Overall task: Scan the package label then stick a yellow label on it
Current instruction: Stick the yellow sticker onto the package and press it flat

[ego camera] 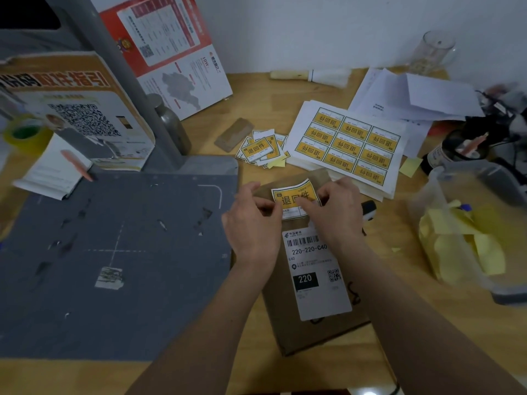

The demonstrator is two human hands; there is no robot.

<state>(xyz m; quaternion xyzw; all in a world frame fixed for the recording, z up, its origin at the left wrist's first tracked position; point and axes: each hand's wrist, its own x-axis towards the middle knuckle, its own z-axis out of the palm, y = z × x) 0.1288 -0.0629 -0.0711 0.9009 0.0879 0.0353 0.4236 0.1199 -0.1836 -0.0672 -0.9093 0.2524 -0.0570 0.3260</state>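
Both hands, left hand [253,220] and right hand [336,209], pinch the curled yellow label [295,196] over the package [313,332], sticking apparently begun, not pressed flat.

Two bare forearms, seen from the head view, enter from the lower edge and end in the left hand [251,223] and the right hand [336,212]. No sleeve, glove or ring shows on either arm; both are uncovered from the frame edge to the fingertips. Nails are short and unpainted where visible. A thin dark band [395,390], possibly a bracelet or cord, curves at the bottom edge of the frame, just left of the right forearm; whether it is worn on the arm cannot be told.
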